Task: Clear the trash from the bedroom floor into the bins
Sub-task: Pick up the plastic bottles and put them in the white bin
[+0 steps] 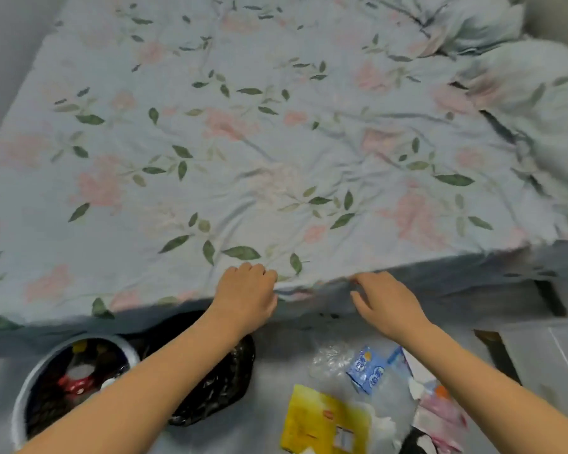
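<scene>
Crinkly trash lies on the grey floor (pixel 276 371) nearest the camera: yellow wrapper (pixel 322 421), clear plastic bag (pixel 387 407), blue packet (pixel 371 368), pink wrapper (pixel 440 417). Round white bin (pixel 25 394) at bottom left w/ a red-capped bottle (pixel 77 378) inside; black glossy bag (pixel 220 385) just beside it. Left hand (pixel 245 294) w/ fingers curled, gripping the floral sheet (pixel 243 142) at the bed's near edge. Right hand (pixel 387 301) w/ fingers loose, resting at the same edge. Sheet is wrinkled cotton; pillows (pixel 532 77) at the far right corner.
</scene>
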